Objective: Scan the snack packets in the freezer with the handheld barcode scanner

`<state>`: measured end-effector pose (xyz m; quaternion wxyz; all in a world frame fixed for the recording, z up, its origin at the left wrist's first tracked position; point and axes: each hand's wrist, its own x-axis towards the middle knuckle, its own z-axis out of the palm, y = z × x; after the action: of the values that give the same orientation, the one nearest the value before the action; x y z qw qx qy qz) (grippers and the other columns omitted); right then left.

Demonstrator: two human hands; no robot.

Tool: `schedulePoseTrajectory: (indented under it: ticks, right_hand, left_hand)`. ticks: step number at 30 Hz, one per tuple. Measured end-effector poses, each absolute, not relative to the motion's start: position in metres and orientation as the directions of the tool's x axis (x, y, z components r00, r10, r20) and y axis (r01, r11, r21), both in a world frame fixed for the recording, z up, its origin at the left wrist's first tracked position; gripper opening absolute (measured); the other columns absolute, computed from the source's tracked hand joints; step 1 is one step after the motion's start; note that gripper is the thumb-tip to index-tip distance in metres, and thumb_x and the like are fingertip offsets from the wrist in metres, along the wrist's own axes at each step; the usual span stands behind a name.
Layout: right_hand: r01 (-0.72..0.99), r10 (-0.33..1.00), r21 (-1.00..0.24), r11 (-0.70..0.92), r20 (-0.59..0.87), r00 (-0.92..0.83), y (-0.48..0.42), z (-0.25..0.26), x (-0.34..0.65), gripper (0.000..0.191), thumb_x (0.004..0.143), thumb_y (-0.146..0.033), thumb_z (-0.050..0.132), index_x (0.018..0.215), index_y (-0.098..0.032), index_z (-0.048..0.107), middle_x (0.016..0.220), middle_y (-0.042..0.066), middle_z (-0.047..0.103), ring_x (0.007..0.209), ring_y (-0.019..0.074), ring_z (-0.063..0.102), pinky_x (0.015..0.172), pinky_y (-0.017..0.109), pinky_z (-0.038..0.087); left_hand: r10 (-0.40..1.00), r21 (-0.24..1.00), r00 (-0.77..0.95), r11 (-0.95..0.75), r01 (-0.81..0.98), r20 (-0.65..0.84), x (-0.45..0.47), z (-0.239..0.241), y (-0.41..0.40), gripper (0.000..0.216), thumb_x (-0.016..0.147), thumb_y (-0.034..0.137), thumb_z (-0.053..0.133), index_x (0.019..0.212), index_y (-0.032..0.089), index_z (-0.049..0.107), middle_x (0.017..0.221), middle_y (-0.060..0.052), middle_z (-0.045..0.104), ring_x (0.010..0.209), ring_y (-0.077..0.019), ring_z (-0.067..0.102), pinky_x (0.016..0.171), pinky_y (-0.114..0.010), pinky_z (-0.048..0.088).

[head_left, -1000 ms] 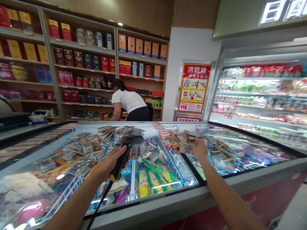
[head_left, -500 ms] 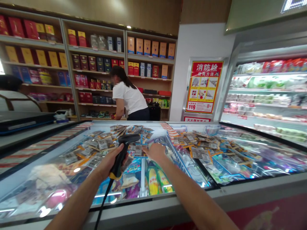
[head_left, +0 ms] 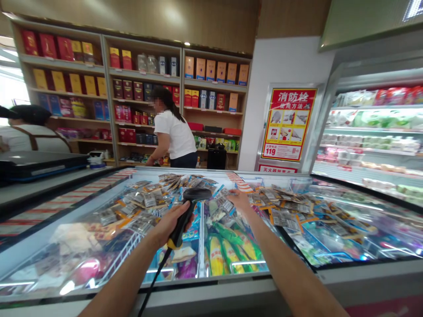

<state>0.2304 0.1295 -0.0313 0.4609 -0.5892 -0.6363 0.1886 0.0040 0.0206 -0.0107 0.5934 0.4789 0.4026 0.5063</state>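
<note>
My left hand (head_left: 168,222) is closed round the handle of a black barcode scanner (head_left: 191,203) with a yellow band and a black cable trailing down. The scanner's head points over the glass lid of a chest freezer (head_left: 231,281). My right hand (head_left: 240,200) reaches out over the lid just right of the scanner's head, its fingers on small barcode tags (head_left: 220,207) scattered there. Whether it grips a tag I cannot tell. Many more such tags lie in a heap (head_left: 148,200) to the left and another heap (head_left: 284,202) to the right.
Under the glass lie packs of frozen corn (head_left: 216,253) and other wrapped goods. A person in a white shirt (head_left: 173,132) bends at the wooden shelves (head_left: 142,92) behind. Another person (head_left: 29,132) stands far left. An open chiller cabinet (head_left: 370,127) fills the right.
My right hand went from the right heap of tags to the middle of the lid, beside the scanner head. The view shifted left. The person behind straightened up.
</note>
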Motion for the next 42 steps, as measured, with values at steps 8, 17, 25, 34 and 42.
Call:
schedulePoseTrajectory:
  ticks: [8,17,25,34,42]
  right_hand:
    - [0.346,0.928,-0.895,0.281,0.345,0.141,0.131,-0.030,0.242,0.044,0.060,-0.032,0.055,0.099,-0.011,0.061,0.078,0.005,0.066,0.072,0.0183,0.059,0.063,0.027,0.044]
    - [0.742,0.880,-0.654,0.148,0.430,0.204,0.135,-0.024,0.263,0.037,0.068,-0.029,0.050,0.100,-0.016,0.062,0.077,0.005,0.066,0.077,0.0195,0.060,0.069,0.028,0.042]
    - [0.940,0.829,-0.300,-0.164,0.474,0.296,0.131,-0.030,0.314,0.033,0.075,-0.027,0.047,0.105,-0.020,0.057,0.095,0.011,0.062,0.094,0.0251,0.054,0.078,0.037,0.038]
    - [0.975,0.751,-0.214,-0.057,0.634,0.184,0.130,-0.026,0.287,0.029,0.080,-0.023,0.039,0.099,-0.018,0.059,0.101,0.010,0.058,0.102,0.0249,0.047,0.085,0.038,0.032]
    - [0.855,0.923,-0.434,0.284,0.366,-0.121,0.150,-0.024,0.150,0.048,0.078,-0.050,0.037,0.114,-0.019,0.048,0.107,0.009,0.057,0.101,0.0250,0.050,0.081,0.035,0.037]
  left_hand:
    - [0.980,0.983,0.192,-0.008,-0.183,0.044,0.016,-0.007,0.022,0.033,0.069,0.046,0.055,0.066,0.013,0.052,0.055,-0.001,0.057,0.041,-0.0071,0.049,0.039,-0.018,0.037]
    - [0.978,0.990,0.200,-0.030,-0.139,0.057,0.010,-0.007,0.027,0.035,0.069,0.048,0.054,0.063,0.013,0.053,0.055,-0.001,0.056,0.042,-0.0078,0.048,0.041,-0.019,0.037]
    - [0.994,0.984,0.105,-0.021,-0.175,0.040,-0.005,-0.004,0.030,0.037,0.067,0.049,0.054,0.060,0.013,0.053,0.053,-0.001,0.056,0.041,-0.0077,0.048,0.039,-0.018,0.036]
    - [0.998,0.982,0.019,-0.058,-0.177,0.063,-0.021,0.001,0.027,0.036,0.066,0.049,0.056,0.066,0.013,0.055,0.053,0.000,0.057,0.041,-0.0075,0.048,0.038,-0.017,0.036]
    - [0.999,0.976,0.000,-0.047,-0.211,0.048,-0.024,-0.001,0.024,0.036,0.064,0.049,0.056,0.063,0.013,0.054,0.052,0.000,0.056,0.041,-0.0082,0.048,0.037,-0.018,0.036]
